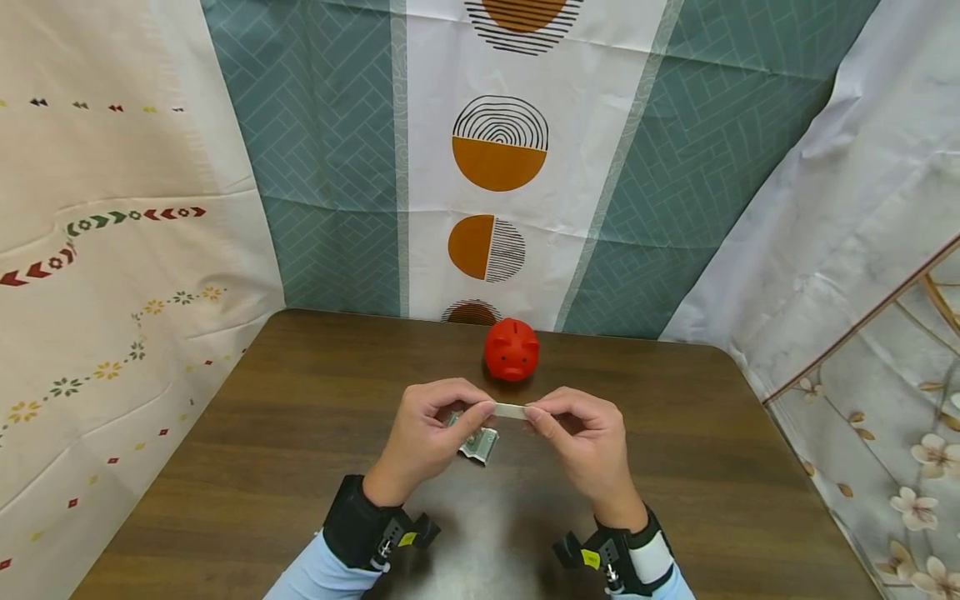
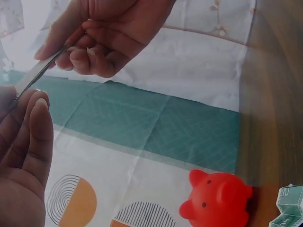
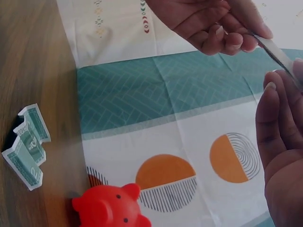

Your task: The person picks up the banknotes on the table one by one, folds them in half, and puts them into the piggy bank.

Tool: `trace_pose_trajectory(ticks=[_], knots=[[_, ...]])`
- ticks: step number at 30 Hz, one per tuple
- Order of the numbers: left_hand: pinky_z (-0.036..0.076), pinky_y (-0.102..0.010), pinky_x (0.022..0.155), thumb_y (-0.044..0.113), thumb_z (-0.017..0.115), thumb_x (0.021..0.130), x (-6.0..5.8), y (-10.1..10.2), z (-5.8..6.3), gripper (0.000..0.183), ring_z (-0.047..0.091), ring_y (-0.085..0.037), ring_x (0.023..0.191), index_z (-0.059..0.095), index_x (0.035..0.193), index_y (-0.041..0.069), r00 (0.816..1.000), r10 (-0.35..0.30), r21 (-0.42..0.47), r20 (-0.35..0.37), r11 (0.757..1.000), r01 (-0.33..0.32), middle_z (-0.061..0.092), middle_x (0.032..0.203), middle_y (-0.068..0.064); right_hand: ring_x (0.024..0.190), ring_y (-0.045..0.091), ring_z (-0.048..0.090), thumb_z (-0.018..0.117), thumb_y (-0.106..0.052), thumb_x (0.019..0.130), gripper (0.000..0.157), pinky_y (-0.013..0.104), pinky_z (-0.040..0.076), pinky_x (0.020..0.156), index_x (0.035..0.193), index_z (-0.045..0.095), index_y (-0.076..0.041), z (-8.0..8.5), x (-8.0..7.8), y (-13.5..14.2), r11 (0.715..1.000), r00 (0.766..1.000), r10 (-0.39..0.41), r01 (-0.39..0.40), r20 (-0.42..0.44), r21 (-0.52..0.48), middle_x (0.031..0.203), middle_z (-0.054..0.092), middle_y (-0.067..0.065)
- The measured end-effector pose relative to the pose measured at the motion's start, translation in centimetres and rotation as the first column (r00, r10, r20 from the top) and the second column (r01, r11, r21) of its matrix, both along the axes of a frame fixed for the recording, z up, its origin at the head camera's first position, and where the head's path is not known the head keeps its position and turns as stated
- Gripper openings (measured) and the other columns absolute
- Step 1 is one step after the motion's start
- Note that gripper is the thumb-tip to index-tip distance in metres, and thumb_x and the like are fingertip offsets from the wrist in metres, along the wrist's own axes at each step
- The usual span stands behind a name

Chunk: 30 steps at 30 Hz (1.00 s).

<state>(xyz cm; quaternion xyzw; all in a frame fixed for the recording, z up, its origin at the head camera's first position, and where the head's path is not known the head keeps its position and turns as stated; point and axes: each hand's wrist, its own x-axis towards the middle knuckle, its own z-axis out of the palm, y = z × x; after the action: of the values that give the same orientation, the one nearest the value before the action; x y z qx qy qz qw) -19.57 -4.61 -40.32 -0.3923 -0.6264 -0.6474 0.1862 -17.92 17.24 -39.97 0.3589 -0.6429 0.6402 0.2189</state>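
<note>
Between the fingertips of both hands runs a narrow, pale folded paper strip (image 1: 511,411), which looks like a folded banknote. My left hand (image 1: 427,429) pinches one end with thumb and fingers. The other end is pinched by my right hand (image 1: 588,437). In the right wrist view the strip (image 3: 277,54) appears edge-on, with a dark lower edge. A green banknote (image 1: 480,446) with zigzag creases stands on the table, partly hidden behind the left hand; the right wrist view shows that creased note (image 3: 31,146) whole. Beyond the hands sits a red piggy bank (image 1: 512,350), slot on top.
The brown wooden table (image 1: 337,367) ends at a teal and white patterned curtain (image 1: 322,167) behind the piggy bank. Cream cloth (image 1: 120,333) hangs on the left, and a white floral cloth (image 1: 885,450) on the right.
</note>
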Motion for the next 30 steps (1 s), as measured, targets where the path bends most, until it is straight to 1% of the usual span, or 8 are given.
trace_pose_trajectory(ticks=[5,8,10,13,17,21,25,30], knots=[[0.05,-0.022,0.05,-0.012,0.071,0.087,0.0,-0.2,0.1,0.015,0.056,-0.012,0.058,0.075,0.092,0.002,1.0,0.016,0.008,-0.005,1.0,-0.016,0.063,0.068,-0.009,0.07,0.019,0.067,0.067,0.021,0.084,0.025,0.026,0.06,0.065,0.097,0.076,0.001,0.0,-0.1,0.1,1.0,1.0,0.002,-0.002,-0.007,0.018,0.081,0.071,0.012],[0.049,-0.022,0.046,-0.013,0.071,0.087,0.1,-0.3,0.2,0.015,0.054,-0.011,0.053,0.075,0.092,0.0,1.0,0.001,0.015,0.006,1.0,-0.001,0.062,0.065,-0.009,0.068,0.019,0.067,0.067,0.02,0.085,0.025,0.027,0.06,0.063,0.098,0.076,0.001,0.0,0.0,0.1,1.0,1.0,0.017,-0.017,-0.007,0.009,0.078,0.07,0.012],[0.053,-0.024,0.048,-0.014,0.071,0.087,0.1,-0.3,0.3,0.015,0.057,-0.013,0.053,0.075,0.095,-0.002,0.999,-0.031,0.024,0.022,0.999,0.03,0.065,0.066,-0.012,0.065,0.018,0.067,0.065,0.019,0.087,0.023,0.028,0.06,0.061,0.099,0.075,0.002,0.0,0.0,0.1,0.999,0.999,0.036,-0.036,0.016,-0.007,0.077,0.071,0.012],[0.059,-0.028,0.056,-0.013,0.071,0.087,0.1,-0.3,0.4,0.016,0.064,-0.017,0.059,0.074,0.099,-0.004,0.998,-0.058,0.025,0.036,0.998,0.057,0.07,0.075,-0.017,0.062,0.02,0.067,0.063,0.019,0.089,0.021,0.03,0.061,0.059,0.102,0.072,0.005,-0.1,0.1,-0.1,0.997,0.996,0.063,-0.061,0.06,-0.039,0.078,0.072,0.01],[0.061,-0.029,0.062,-0.011,0.074,0.085,0.2,-0.2,0.4,0.018,0.067,-0.017,0.068,0.073,0.101,-0.002,0.997,-0.051,0.013,0.061,0.999,0.051,0.073,0.086,-0.019,0.065,0.018,0.069,0.066,0.02,0.086,0.02,0.03,0.061,0.061,0.104,0.068,0.01,-0.1,0.3,-0.2,0.999,0.995,0.026,-0.021,0.096,-0.049,0.087,0.074,0.003],[0.061,-0.031,0.062,-0.009,0.076,0.085,0.3,0.2,0.2,0.018,0.067,-0.016,0.069,0.071,0.1,0.0,0.995,-0.048,0.007,0.088,0.999,0.048,0.072,0.088,-0.019,0.068,0.015,0.069,0.068,0.021,0.083,0.024,0.028,0.061,0.063,0.105,0.067,0.011,-0.1,0.5,-0.4,0.999,0.995,-0.012,0.017,0.1,-0.047,0.093,0.073,0.0],[0.061,-0.032,0.061,-0.007,0.076,0.086,0.4,0.5,-0.1,0.018,0.064,-0.015,0.071,0.07,0.1,0.001,0.997,-0.026,-0.01,0.076,1.0,0.026,0.071,0.088,-0.019,0.071,0.012,0.067,0.07,0.023,0.08,0.029,0.028,0.062,0.064,0.105,0.069,0.008,-0.2,0.6,-0.7,0.999,0.995,-0.001,0.004,0.104,-0.035,0.096,0.073,-0.002],[0.06,-0.031,0.061,-0.007,0.077,0.086,0.6,0.9,-0.1,0.018,0.062,-0.017,0.074,0.07,0.099,0.003,0.999,-0.012,-0.016,0.032,1.0,0.013,0.069,0.088,-0.018,0.075,0.011,0.066,0.071,0.024,0.079,0.031,0.029,0.063,0.066,0.106,0.069,0.008,-0.4,0.7,-1.1,0.999,0.995,0.012,-0.008,0.103,-0.044,0.098,0.074,-0.001]])
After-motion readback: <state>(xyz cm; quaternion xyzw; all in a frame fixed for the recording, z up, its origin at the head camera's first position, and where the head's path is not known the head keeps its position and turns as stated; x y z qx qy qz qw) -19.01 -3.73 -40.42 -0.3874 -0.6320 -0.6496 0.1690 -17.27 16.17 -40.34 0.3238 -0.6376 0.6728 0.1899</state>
